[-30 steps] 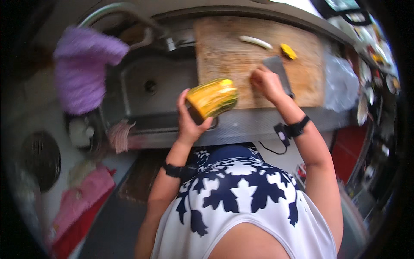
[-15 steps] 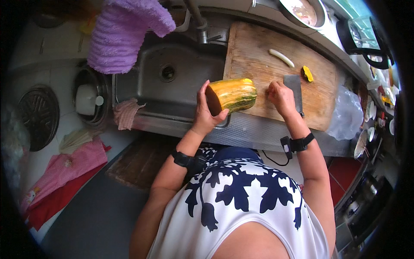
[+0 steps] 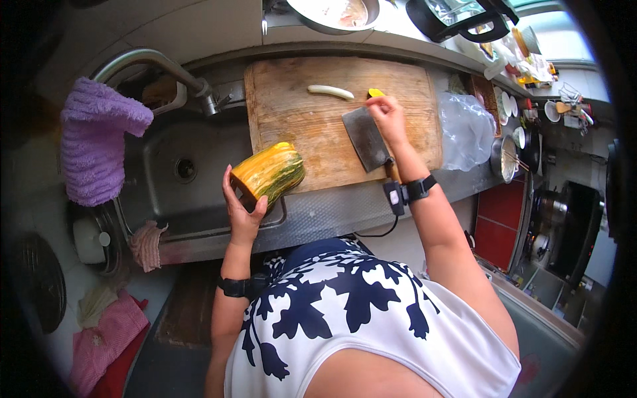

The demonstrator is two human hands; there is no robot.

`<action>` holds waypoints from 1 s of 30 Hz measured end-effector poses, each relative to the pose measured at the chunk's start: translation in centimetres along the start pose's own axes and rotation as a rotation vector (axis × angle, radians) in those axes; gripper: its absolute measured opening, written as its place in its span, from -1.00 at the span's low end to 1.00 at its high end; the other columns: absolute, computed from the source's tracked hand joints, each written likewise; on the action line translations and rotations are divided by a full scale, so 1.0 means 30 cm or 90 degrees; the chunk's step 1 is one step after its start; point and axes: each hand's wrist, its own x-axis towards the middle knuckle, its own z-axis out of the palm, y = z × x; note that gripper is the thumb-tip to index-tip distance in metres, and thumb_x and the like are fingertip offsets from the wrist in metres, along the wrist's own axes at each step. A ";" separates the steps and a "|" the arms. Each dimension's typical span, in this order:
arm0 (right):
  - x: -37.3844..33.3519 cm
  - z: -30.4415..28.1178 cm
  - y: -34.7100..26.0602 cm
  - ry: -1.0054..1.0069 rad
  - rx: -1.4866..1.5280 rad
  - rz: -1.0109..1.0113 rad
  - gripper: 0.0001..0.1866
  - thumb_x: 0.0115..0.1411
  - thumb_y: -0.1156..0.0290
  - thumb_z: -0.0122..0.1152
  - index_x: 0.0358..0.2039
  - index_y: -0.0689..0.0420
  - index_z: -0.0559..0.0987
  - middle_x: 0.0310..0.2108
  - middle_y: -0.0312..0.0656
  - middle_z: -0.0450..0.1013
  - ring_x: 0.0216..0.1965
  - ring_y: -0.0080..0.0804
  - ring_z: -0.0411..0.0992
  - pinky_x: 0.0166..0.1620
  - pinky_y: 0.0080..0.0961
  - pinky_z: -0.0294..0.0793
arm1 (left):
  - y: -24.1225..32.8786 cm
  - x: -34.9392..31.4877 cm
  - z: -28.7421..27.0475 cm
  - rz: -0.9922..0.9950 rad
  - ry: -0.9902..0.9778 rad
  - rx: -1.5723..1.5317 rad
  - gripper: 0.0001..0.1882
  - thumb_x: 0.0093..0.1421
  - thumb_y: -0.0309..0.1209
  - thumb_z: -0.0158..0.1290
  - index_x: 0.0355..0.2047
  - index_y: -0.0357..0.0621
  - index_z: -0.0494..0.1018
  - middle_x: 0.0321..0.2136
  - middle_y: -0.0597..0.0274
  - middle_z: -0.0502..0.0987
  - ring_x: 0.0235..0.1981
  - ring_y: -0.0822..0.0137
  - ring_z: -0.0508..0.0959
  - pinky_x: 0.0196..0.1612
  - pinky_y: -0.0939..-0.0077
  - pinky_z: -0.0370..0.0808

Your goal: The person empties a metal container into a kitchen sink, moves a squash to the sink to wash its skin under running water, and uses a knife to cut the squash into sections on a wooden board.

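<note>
My left hand grips a cut pumpkin, long, orange-yellow with green streaks. Thumb and fingers hold its cut end, which faces left. The pumpkin is over the corner between the sink and the wooden cutting board. My right hand is at the far side of the board, fingers bent together at a small yellow-green pumpkin piece, partly hidden by them. Beside that hand a cleaver lies flat on the board, its handle toward me near my wrist. A slender white curved piece lies farther left.
The steel sink with its faucet is at left, a purple towel hanging over the faucet. A pink cloth drapes the sink's front edge. Right of the board lies a clear plastic bag; a metal bowl stands behind.
My right hand has moved from left of the cleaver to the small yellow-green piece. The left hand still holds the pumpkin. The whole view has turned and shifted right.
</note>
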 end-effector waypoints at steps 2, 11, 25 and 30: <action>0.042 -0.081 0.075 0.092 -0.012 -0.020 -0.86 0.09 0.57 0.06 -0.35 0.24 0.56 -0.29 -0.17 0.39 -0.33 -0.45 0.46 -0.23 -0.63 0.43 | 0.008 0.005 0.005 -0.011 -0.008 -0.021 -0.05 -0.05 -0.13 0.16 0.22 -0.20 -0.11 0.10 -0.04 0.07 0.13 0.12 0.16 0.12 0.26 0.24; 0.080 -0.048 0.107 0.014 -0.404 -0.193 -0.64 -0.07 0.49 0.18 -0.18 0.19 0.48 -0.22 -0.03 0.39 -0.13 -0.08 0.36 -0.02 -0.33 0.34 | 0.033 0.002 -0.012 -0.028 0.000 -0.033 -0.07 -0.06 -0.22 0.18 0.22 -0.15 -0.11 0.09 -0.03 0.07 0.09 0.12 0.23 0.07 0.24 0.31; -0.002 0.306 -0.373 -0.376 0.033 0.033 -0.62 0.21 0.40 0.06 0.00 0.29 0.37 -0.17 -0.14 0.45 -0.16 -0.49 0.43 -0.09 -0.57 0.42 | 0.007 0.001 -0.047 0.082 0.029 0.172 0.01 -0.16 -0.14 0.22 0.20 -0.19 -0.09 0.07 -0.16 0.13 0.11 -0.06 0.17 0.16 0.16 0.13; -0.146 0.686 -0.729 -0.563 -0.065 -0.403 -0.39 0.11 0.35 0.16 0.15 0.19 0.21 0.14 0.08 0.19 0.13 -0.04 0.23 0.10 -0.38 0.27 | -0.001 -0.006 -0.047 0.089 0.013 0.201 0.03 -0.15 -0.11 0.23 0.20 -0.20 -0.13 0.07 -0.17 0.10 0.12 -0.08 0.16 0.15 0.16 0.14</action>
